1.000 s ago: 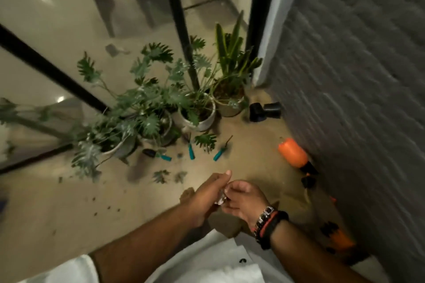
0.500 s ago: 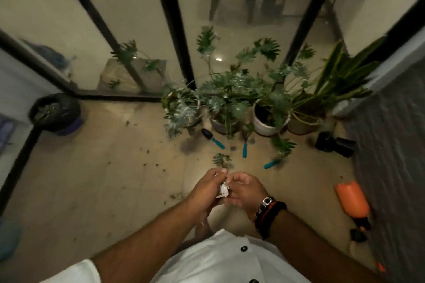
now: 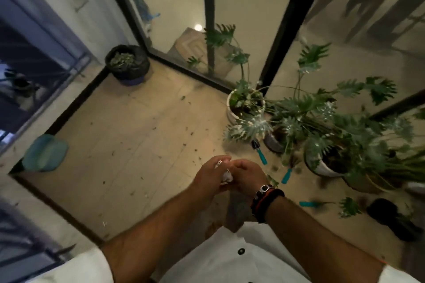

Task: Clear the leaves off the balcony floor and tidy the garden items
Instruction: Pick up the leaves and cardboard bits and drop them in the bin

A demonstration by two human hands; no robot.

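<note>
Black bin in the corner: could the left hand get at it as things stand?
Probably not yet. The left hand and right hand pinch a white scrap, and the bin stands across open floor; nothing blocks the way.

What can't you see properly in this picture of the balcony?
- White scrap, head view: mostly hidden between the left hand and right hand; what it is cannot be told.
- Rightmost pot: covered by leaves.
- Floor bits: too small and blurred to tell leaf from dirt.
- Black object: dark, blurred, unidentifiable.
- Teal item: blurred, unclear what it is.
</note>
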